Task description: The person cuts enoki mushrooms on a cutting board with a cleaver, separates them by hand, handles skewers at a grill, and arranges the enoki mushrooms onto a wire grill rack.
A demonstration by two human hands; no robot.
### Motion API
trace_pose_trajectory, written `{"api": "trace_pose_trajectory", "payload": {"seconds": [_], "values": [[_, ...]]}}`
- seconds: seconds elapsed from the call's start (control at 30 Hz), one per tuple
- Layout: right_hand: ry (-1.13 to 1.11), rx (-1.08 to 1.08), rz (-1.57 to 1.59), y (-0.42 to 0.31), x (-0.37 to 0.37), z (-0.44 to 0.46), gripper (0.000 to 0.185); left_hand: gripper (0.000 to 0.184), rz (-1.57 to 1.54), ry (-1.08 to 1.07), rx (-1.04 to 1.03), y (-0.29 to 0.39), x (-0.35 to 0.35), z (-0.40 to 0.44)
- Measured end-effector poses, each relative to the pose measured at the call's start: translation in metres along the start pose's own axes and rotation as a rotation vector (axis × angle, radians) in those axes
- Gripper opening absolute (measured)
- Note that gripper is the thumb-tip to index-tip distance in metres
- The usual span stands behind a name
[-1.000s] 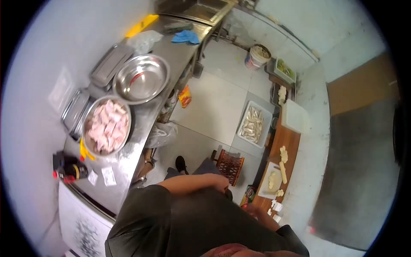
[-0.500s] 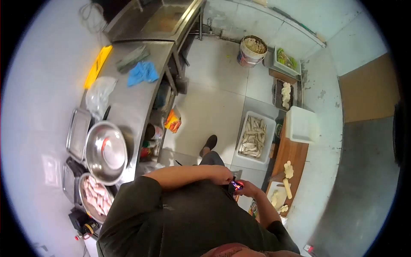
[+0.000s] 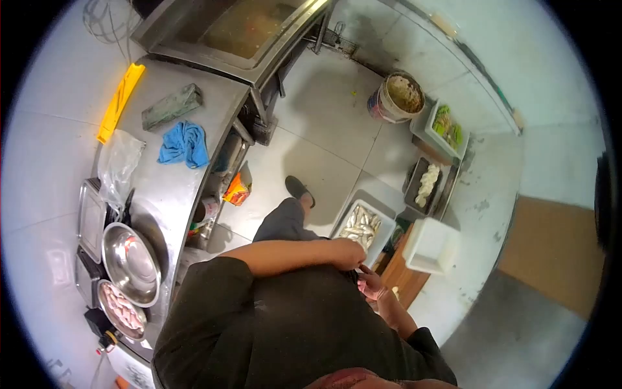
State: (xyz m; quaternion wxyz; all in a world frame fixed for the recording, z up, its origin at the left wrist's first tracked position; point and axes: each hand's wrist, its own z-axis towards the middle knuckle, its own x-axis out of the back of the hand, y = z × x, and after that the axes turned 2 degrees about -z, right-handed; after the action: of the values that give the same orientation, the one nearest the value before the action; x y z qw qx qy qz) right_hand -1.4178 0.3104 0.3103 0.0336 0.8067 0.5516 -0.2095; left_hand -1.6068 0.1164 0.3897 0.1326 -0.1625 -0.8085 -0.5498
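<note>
In front of my waist, my left hand (image 3: 350, 254) is closed, its fingers curled near the other hand. Just below and to the right, my right hand (image 3: 371, 284) is bent inward with its fingers closed. Between them lay a dark phone with a lit screen half a second ago; now it is mostly hidden by the fingers and my shirt, and a pinkish patch shows at the right palm. Beyond the hands, a white tray of small fish (image 3: 361, 226) stands on the floor, partly covered by my left hand.
On the left, a steel counter (image 3: 170, 206) carries a blue cloth (image 3: 184, 144), a steel bowl (image 3: 131, 264) and a bowl of raw meat (image 3: 121, 311). A bucket (image 3: 396, 97), a vegetable tray (image 3: 447, 127) and a white bin (image 3: 433, 246) stand right. A sink (image 3: 194, 32) is ahead.
My view has turned and shifted, so the counter and fish tray sit further left. Both hands moved slightly; the lit phone screen is no longer plainly visible. My foot appears further left.
</note>
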Motion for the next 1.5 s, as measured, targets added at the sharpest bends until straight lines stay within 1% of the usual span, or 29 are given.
{"api": "trace_pose_trajectory", "payload": {"seconds": [0.07,0.1,0.17,0.2,0.27,0.33,0.37,0.4,0.43,0.5,0.53,0.57,0.63,0.67,0.73,0.8,0.87,0.93,0.97,1.0,1.07,1.1,1.17,1.23,1.27,1.3,1.37,1.47,1.5], "values": [[0.163,0.023,0.059,-0.058,-0.015,-0.001,0.045,0.022,-0.065,0.129,0.028,-0.023,0.048,0.011],[0.176,0.024,-0.181,-0.079,0.004,0.006,0.050,0.022,-0.111,0.236,0.080,-0.040,0.059,0.022],[0.386,0.146,-0.691,-0.124,0.035,0.047,0.050,0.022,-0.102,0.359,0.108,-0.062,0.107,0.010],[0.442,0.135,-0.843,-0.160,0.030,0.047,0.049,0.023,-0.178,0.509,0.112,-0.082,0.116,0.010],[0.503,0.034,-1.145,-0.250,-0.029,0.044,0.049,0.025,-0.384,0.816,0.198,-0.106,0.129,-0.014],[0.488,0.260,-1.700,-0.317,-0.059,0.076,0.049,0.026,-0.582,1.078,0.314,-0.118,0.140,-0.052],[0.452,0.390,-1.985,-0.350,-0.075,0.093,0.050,0.026,-0.673,1.227,0.380,-0.131,0.134,-0.061],[0.357,0.434,-2.072,-0.383,-0.107,0.110,0.049,0.026,-0.763,1.292,0.483,-0.137,0.132,-0.078],[0.247,0.469,-2.161,-0.410,-0.146,0.128,0.047,0.027,-0.863,1.408,0.674,-0.141,0.120,-0.084],[0.010,0.416,-2.382,-0.448,-0.216,0.177,0.043,0.024,-0.896,1.751,0.794,-0.146,0.087,-0.090],[-0.085,0.475,-2.535,-0.461,-0.238,0.217,0.040,0.024,-1.101,1.812,0.871,-0.139,0.077,-0.095],[-0.189,0.546,-2.674,-0.468,-0.258,0.259,0.038,0.025,-1.146,1.973,0.947,-0.140,0.058,-0.085],[-0.337,0.472,-2.767,-0.460,-0.317,0.318,0.036,0.026,-1.283,2.152,1.173,-0.134,0.023,-0.060],[-0.470,0.514,-2.924,-0.451,-0.338,0.345,0.036,0.026,-1.503,2.281,1.200,-0.131,0.006,-0.043],[-0.664,0.589,-3.128,-0.442,-0.365,0.392,0.035,0.029,-1.721,2.378,1.429,-0.130,-0.035,0.009],[-0.724,0.621,-3.225,-0.429,-0.379,0.427,0.035,0.031,-1.881,2.497,1.560,-0.123,-0.057,0.064],[-0.755,0.664,-3.288,-0.402,-0.385,0.467,0.034,0.033,-2.121,2.236,1.738,-0.113,-0.064,0.117],[-0.700,0.755,-3.349,-0.378,-0.381,0.514,0.033,0.034,-2.294,2.098,1.649,-0.101,-0.064,0.161],[-0.658,0.801,-3.374,-0.369,-0.376,0.540,0.032,0.032,-2.258,2.052,1.678,-0.096,-0.060,0.178],[-0.605,0.820,-3.434,-0.360,-0.375,0.563,0.032,0.029,-2.382,1.863,1.685,-0.097,-0.065,0.209],[-0.492,0.893,-3.542,-0.350,-0.380,0.611,0.032,0.028,-2.484,2.134,1.620,-0.105,-0.059,0.273],[-0.611,1.152,-3.453,-0.352,-0.378,0.643,0.031,0.029,-2.530,1.999,1.582,-0.106,-0.051,0.273],[-0.836,1.640,-3.194,-0.368,-0.373,0.713,0.030,0.029,-2.634,2.047,1.445,-0.115,-0.044,0.332],[-0.800,1.511,-3.375,-0.361,-0.398,0.731,0.032,0.030,-2.816,1.914,1.318,-0.126,-0.032,0.378],[-0.778,1.439,-3.464,-0.352,-0.413,0.735,0.034,0.030,-2.843,1.834,1.324,-0.131,-0.027,0.394],[-0.736,1.435,-3.504,-0.344,-0.424,0.747,0.034,0.029,-2.887,1.864,1.272,-0.135,-0.022,0.425],[-0.717,1.491,-3.497,-0.336,-0.437,0.768,0.035,0.029,-2.921,1.972,1.178,-0.142,-0.011,0.436],[-0.723,1.584,-3.443,-0.341,-0.447,0.789,0.035,0.028,-3.022,1.843,1.040,-0.149,-0.008,0.441],[-0.715,1.601,-3.433,-0.342,-0.449,0.792,0.036,0.028,-3.039,1.905,1.015,-0.150,-0.007,0.450]]}}
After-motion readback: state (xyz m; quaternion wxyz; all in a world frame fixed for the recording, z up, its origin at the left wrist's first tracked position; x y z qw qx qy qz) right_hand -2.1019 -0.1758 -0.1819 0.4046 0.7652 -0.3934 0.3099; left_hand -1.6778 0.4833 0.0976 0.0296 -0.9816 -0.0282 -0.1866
